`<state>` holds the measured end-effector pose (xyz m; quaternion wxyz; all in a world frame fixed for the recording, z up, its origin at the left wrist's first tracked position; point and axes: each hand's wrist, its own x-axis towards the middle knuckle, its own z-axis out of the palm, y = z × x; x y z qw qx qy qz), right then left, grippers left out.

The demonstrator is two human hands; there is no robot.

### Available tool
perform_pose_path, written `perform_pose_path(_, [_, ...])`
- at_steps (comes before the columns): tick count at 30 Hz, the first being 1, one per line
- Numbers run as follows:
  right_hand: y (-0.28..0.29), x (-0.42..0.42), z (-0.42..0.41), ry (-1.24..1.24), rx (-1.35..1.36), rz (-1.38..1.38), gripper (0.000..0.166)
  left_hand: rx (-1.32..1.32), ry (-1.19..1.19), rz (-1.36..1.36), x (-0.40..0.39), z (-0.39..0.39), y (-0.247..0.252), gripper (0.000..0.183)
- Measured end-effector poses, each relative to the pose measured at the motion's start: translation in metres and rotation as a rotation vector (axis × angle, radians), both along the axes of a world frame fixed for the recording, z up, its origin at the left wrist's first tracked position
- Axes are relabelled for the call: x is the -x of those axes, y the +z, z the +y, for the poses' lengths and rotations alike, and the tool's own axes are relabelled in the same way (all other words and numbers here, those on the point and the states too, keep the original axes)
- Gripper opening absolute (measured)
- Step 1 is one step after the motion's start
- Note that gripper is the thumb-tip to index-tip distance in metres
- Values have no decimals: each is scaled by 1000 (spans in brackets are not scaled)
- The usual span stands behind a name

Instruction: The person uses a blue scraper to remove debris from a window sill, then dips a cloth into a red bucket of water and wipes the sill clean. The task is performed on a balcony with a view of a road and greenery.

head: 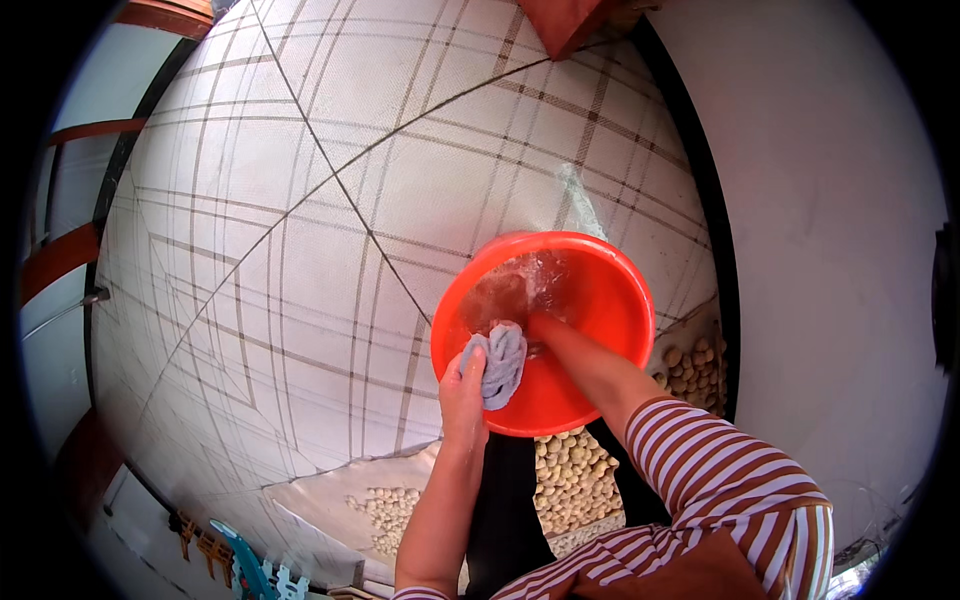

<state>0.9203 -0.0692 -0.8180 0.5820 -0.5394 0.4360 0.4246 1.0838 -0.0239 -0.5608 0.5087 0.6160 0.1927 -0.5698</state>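
A red plastic basin (637, 330) is in front of my legs, over the tiled floor (300, 300), with some water (510, 292) in its far part. At its near left rim my left hand (463, 394) grips a wrung or folded grey-blue cloth (504, 364), the thumb lying on top. My right arm reaches in over the right rim. The right hand (546, 330) is low inside the basin by the water, right of the cloth; its fingers are hidden, so I cannot tell whether they hold anything.
A wet-looking streak (583, 202) marks the floor beyond the basin. Round tan pieces, perhaps potatoes or nuts, lie in a heap (577, 480) between my legs, with more (690, 367) near the right wall (825, 262). A red wooden corner (559, 26) juts in at the top.
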Motion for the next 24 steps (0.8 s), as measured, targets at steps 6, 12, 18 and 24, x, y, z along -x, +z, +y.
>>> perform_pose_path(6, [65,12,-17,-702,-524,13,36,61,288,235,5,11,-11,31])
perform_pose_path(12, [152,10,-56,-1231,-883,107,21,234,471,531,31,16,-14,44])
perform_pose_path(18, [174,3,-42,-1415,-841,26,15,-12,-188,-52,80,11,-3,73])
perform_pose_path(24, [202,6,-42,-1412,-858,-62,17,-53,-416,16,82,21,-15,91])
